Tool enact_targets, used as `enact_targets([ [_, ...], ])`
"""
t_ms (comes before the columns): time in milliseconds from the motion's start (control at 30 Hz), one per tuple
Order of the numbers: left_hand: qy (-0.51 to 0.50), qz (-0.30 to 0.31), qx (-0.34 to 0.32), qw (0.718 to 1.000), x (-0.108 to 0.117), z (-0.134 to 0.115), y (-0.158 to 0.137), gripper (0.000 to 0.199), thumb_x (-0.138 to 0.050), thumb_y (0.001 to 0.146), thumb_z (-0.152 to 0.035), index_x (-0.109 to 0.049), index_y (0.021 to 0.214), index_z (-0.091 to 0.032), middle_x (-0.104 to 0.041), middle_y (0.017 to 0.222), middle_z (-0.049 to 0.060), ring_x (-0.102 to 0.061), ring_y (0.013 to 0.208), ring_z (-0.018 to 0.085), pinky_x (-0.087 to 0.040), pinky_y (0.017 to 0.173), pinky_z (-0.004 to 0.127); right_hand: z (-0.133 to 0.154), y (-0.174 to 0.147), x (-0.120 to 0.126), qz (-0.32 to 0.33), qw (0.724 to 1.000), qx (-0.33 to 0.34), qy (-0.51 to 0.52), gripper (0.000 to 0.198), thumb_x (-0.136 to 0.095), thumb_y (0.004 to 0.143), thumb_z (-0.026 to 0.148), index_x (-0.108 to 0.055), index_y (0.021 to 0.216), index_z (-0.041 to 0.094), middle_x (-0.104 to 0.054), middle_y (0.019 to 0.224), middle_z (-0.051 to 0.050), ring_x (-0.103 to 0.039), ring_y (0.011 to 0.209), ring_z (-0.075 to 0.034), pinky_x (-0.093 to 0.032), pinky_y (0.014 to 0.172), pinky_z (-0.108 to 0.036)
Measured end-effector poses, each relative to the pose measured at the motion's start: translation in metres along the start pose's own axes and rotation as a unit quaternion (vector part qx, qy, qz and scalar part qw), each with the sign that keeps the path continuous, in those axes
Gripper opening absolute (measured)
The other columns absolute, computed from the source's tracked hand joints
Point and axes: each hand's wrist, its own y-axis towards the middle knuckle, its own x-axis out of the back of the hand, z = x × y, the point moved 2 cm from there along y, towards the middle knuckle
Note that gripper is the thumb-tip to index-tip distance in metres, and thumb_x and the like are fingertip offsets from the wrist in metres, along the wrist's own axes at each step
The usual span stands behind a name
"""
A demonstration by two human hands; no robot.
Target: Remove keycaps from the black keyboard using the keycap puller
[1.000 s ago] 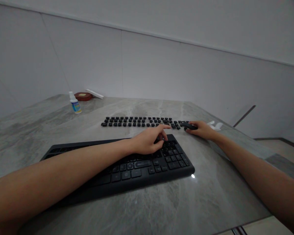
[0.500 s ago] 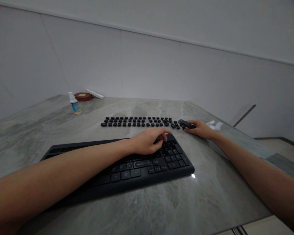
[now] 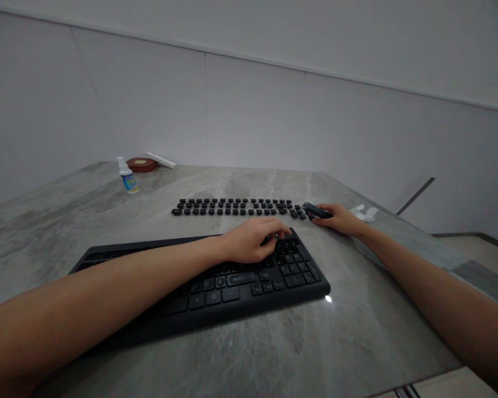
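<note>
A black keyboard (image 3: 249,301) lies at an angle in front of me, with bare sockets in its upper right section. My left hand (image 3: 253,239) rests over that section, fingers bent down toward the keys and thumb apart from them, with nothing visible in its grasp. My left forearm hides much of the keyboard's left half. Several loose black keycaps (image 3: 232,211) stand in rows behind the keyboard. At the right end of these rows, my right hand (image 3: 338,217) is closed around a small dark elongated tool (image 3: 317,210), its fingertips close to the last keycaps.
A white spray bottle (image 3: 128,179) with a blue label stands at the back left. Behind it are a reddish-brown box (image 3: 143,165) and a white flat strip (image 3: 161,160). Crumpled white tissue (image 3: 369,214) lies beyond my right wrist. The grey marbled table (image 3: 274,348) meets a pale wall.
The fingers of my left hand have bent slightly further down toward the keyboard. My right hand stays by the keycaps with the dark tool. The view has shifted very slightly.
</note>
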Motion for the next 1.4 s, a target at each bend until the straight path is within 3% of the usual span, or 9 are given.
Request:
enact_targets([
  [167,0.0,0.001,-0.013,1.0,0.0,0.0,0.0,0.035,-0.045,0.081,-0.001,-0.06,0.11,-0.015,-0.064,0.099,0.008,-0.06,0.091,0.017,-0.052,0.083,0.03,0.002,0.0,0.001,-0.017,1.0,-0.001,0.013,0.038,-0.073,0.068,0.045,-0.072,0.096,0.019,-0.073,0.089,-0.004,-0.066,0.085,-0.027,-0.048,0.077,-0.035],
  [267,0.008,0.004,-0.012,1.0,0.0,0.001,0.0,0.038,-0.044,0.078,0.001,-0.061,0.108,-0.015,-0.062,0.1,0.008,-0.06,0.092,0.017,-0.052,0.084,0.031,0.004,-0.005,0.003,-0.066,0.997,-0.012,0.022,0.037,-0.074,0.065,0.047,-0.073,0.089,0.019,-0.072,0.08,-0.003,-0.064,0.077,-0.025,-0.047,0.071,-0.033],
  [400,0.031,-0.003,-0.012,0.999,-0.003,0.003,-0.001,0.04,-0.042,0.074,0.003,-0.063,0.103,-0.014,-0.061,0.1,0.008,-0.059,0.09,0.017,-0.052,0.083,0.031,0.01,-0.019,0.007,-0.162,0.984,-0.04,0.054,0.044,-0.062,0.076,0.06,-0.07,0.077,0.017,-0.053,0.05,0.0,-0.05,0.05,-0.017,-0.038,0.053,-0.031],
  [467,0.053,-0.008,-0.016,0.998,-0.004,0.003,-0.002,0.039,-0.042,0.073,0.003,-0.064,0.101,-0.013,-0.06,0.101,0.009,-0.06,0.091,0.017,-0.053,0.082,0.031,0.014,-0.025,0.008,-0.194,0.977,-0.041,0.083,0.051,-0.053,0.082,0.065,-0.068,0.074,0.017,-0.047,0.047,0.001,-0.044,0.045,-0.015,-0.036,0.049,-0.031],
  [800,0.164,0.01,-0.029,0.986,-0.006,-0.002,-0.001,0.029,-0.045,0.077,-0.002,-0.066,0.095,-0.013,-0.063,0.098,0.009,-0.06,0.087,0.019,-0.053,0.077,0.033,0.052,-0.046,0.006,-0.331,0.931,-0.004,0.151,0.063,-0.042,0.083,0.076,-0.064,0.06,0.022,-0.056,0.058,-0.008,-0.054,0.059,-0.022,-0.041,0.057,-0.035],
  [900,0.189,0.005,-0.043,0.981,-0.005,-0.003,-0.001,0.028,-0.046,0.078,-0.004,-0.066,0.095,-0.014,-0.064,0.098,0.009,-0.06,0.087,0.02,-0.053,0.078,0.034,0.086,-0.06,-0.002,-0.328,0.931,0.06,0.151,0.066,-0.037,0.087,0.075,-0.064,0.059,0.022,-0.059,0.059,-0.009,-0.056,0.058,-0.021,-0.043,0.056,-0.035],
  [1100,0.195,-0.015,-0.062,0.979,-0.002,-0.008,0.0,0.025,-0.045,0.083,-0.008,-0.065,0.099,-0.012,-0.064,0.092,0.01,-0.058,0.082,0.02,-0.052,0.074,0.034,0.151,-0.09,-0.022,-0.208,0.909,0.358,0.045,0.046,-0.043,0.097,0.053,-0.067,0.078,0.019,-0.06,0.061,-0.002,-0.055,0.054,-0.013,-0.041,0.052,-0.027],
  [1300,0.136,0.005,-0.093,0.986,-0.001,-0.012,0.002,0.02,-0.044,0.092,-0.02,-0.063,0.096,-0.012,-0.063,0.085,0.009,-0.057,0.078,0.018,-0.051,0.074,0.032,0.156,-0.088,-0.042,-0.174,0.87,0.455,-0.08,0.016,-0.061,0.091,0.033,-0.065,0.088,0.017,-0.06,0.068,-0.002,-0.053,0.057,-0.012,-0.041,0.052,-0.025],
  [1400,0.112,0.029,-0.114,0.987,-0.002,-0.011,0.001,0.018,-0.046,0.092,-0.02,-0.063,0.092,-0.014,-0.064,0.085,0.008,-0.058,0.079,0.017,-0.051,0.075,0.031,0.147,-0.079,-0.046,-0.14,0.871,0.457,-0.116,0.017,-0.059,0.092,0.029,-0.064,0.082,0.018,-0.061,0.07,-0.004,-0.054,0.062,-0.014,-0.042,0.057,-0.027],
])
